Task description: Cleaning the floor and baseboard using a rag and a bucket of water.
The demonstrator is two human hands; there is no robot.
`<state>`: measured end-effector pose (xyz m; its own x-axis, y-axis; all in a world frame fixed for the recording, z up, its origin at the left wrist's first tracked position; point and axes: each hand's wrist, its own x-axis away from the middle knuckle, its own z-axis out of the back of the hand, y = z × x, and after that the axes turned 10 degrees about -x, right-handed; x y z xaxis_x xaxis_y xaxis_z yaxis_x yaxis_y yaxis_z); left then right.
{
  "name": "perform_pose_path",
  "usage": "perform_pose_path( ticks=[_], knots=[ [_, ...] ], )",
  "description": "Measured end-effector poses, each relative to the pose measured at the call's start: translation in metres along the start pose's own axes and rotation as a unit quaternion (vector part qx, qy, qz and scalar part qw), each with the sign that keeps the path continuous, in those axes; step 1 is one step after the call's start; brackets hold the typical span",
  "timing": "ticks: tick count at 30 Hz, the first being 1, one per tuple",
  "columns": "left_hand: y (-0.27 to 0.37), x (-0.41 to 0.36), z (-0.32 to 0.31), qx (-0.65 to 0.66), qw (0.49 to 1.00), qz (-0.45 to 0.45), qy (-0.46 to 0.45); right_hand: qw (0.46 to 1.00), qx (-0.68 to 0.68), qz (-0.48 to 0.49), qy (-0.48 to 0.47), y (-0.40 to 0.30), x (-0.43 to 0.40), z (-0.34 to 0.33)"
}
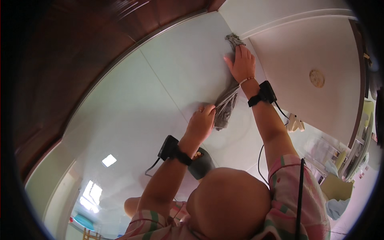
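Observation:
A crumpled grey cloth (226, 105) stretches over the glossy pale tile floor (135, 99). My left hand (201, 122) pinches its lower end between thumb and fingers. Farther up, my right hand (243, 64) presses a bunched end of grey cloth (235, 40) towards the corner where the floor meets the white wall. Beneath my right palm and wrist the fabric is hidden, so I cannot tell for sure that both parts are one piece. Black devices are strapped to both wrists, with cables running from them.
Dark reddish-brown wood (90, 33) borders the floor at upper left. A white panel (303, 57) bearing a round beige disc (317, 78) rises on the right. My foot, in a grey slipper (202, 163), is below my left hand. Beige footwear (295, 123) and chairs (337, 187) appear at right.

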<state>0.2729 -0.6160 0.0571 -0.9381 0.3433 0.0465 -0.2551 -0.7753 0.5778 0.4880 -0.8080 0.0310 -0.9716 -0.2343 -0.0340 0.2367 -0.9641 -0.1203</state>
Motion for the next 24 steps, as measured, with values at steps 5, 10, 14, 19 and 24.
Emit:
perform_pose_path(
  ticks=[5,10,14,19,24],
  knots=[
    [0.005,0.001,0.003,0.027,0.999,0.014,0.009,0.99,-0.019,0.09,0.106,-0.007,-0.006,-0.007],
    [0.006,-0.002,0.001,0.034,0.999,0.004,0.002,0.996,-0.034,0.062,0.054,0.006,0.019,0.001],
    [0.016,0.021,-0.016,0.006,0.994,-0.06,-0.093,0.999,0.032,-0.033,0.02,0.009,0.073,0.006],
    [0.029,0.02,-0.023,-0.012,0.998,-0.059,-0.029,0.996,0.033,-0.033,0.082,0.023,0.029,-0.011],
    [0.018,-0.022,-0.004,0.047,0.998,-0.025,0.024,0.995,-0.045,-0.032,0.085,0.032,-0.015,-0.018]
  ],
)
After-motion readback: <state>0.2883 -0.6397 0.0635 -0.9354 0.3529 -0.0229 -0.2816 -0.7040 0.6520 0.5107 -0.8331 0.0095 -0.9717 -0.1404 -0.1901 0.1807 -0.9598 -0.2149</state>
